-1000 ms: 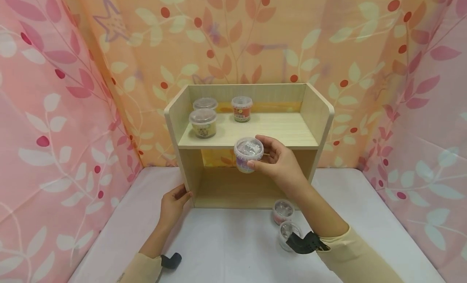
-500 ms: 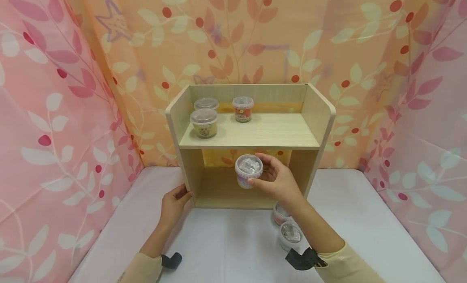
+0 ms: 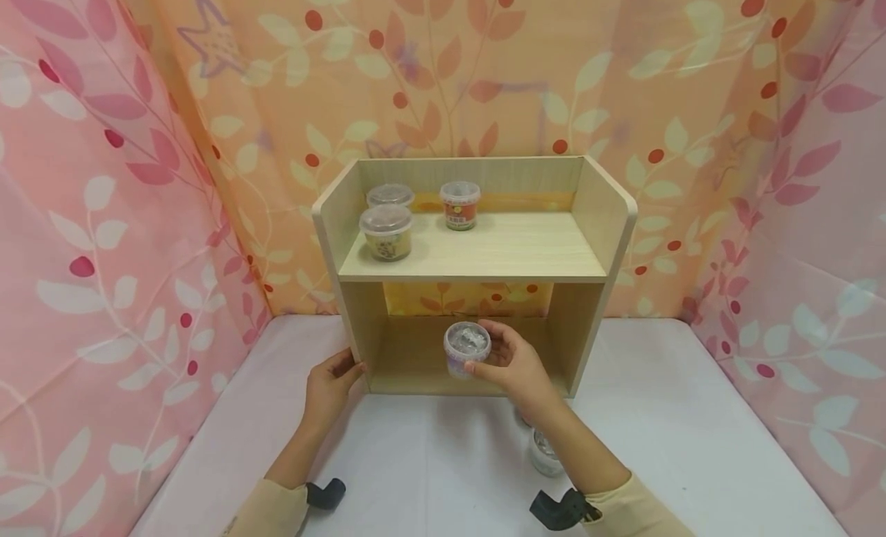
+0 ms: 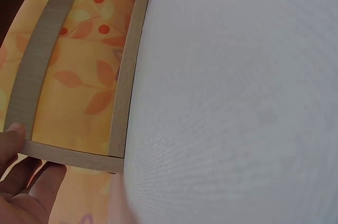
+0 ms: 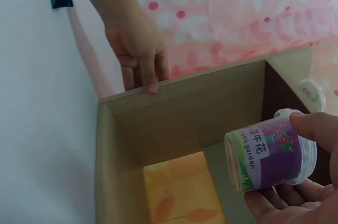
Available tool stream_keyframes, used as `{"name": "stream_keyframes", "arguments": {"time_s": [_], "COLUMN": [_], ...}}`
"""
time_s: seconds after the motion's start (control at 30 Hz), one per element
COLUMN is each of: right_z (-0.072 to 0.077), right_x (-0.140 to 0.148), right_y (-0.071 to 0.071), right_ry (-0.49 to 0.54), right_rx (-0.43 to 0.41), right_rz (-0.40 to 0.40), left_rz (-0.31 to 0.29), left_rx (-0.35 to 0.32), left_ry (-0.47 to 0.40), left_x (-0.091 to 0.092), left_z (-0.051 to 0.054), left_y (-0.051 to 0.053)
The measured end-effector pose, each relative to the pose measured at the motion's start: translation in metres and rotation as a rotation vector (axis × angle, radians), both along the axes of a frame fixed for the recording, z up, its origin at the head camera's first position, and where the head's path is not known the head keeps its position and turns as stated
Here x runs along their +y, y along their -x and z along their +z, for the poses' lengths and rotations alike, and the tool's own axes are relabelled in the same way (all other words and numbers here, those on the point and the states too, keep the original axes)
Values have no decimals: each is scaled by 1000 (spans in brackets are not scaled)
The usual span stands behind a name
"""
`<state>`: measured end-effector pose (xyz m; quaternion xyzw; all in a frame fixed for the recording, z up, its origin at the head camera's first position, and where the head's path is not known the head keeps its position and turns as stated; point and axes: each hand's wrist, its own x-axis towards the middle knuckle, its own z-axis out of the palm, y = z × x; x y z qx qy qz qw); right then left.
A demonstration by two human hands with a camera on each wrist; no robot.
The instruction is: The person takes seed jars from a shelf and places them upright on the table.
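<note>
lower than in the earlier frame, our right hand (image 3: 514,369) has brought the purple cup (image 3: 467,352) down from the upper board (image 3: 512,248) to the lower compartment (image 3: 408,361) of the shelf (image 3: 604,214); we cannot tell whether it is past the front edge. we grip the cup between thumb and fingers, roughly upright, while our left hand (image 3: 328,388) pinches the side panel (image 3: 367,321). this looks to us like the placing step, and we judge it calls for sliding the cup inward, level, then resting it before release.
</note>
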<state>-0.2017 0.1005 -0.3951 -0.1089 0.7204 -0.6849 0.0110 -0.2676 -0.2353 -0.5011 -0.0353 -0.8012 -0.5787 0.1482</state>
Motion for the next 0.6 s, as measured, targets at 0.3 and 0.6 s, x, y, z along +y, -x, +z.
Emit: {"name": "stream_keyframes", "arguments": {"time_s": [0.3, 0.6], "right_z": [-31, -65], "right_x": [-6, -20], "right_y": [0, 1], "right_ry": [58, 37], "right_rx": [-76, -95], "right_rz": [-15, -35], "left_rz": [-15, -11], "left_rx": [13, -2], "left_ry": [-19, -14], "left_x": [1, 1], "left_z": [1, 1], "left_y": [-1, -1]}}
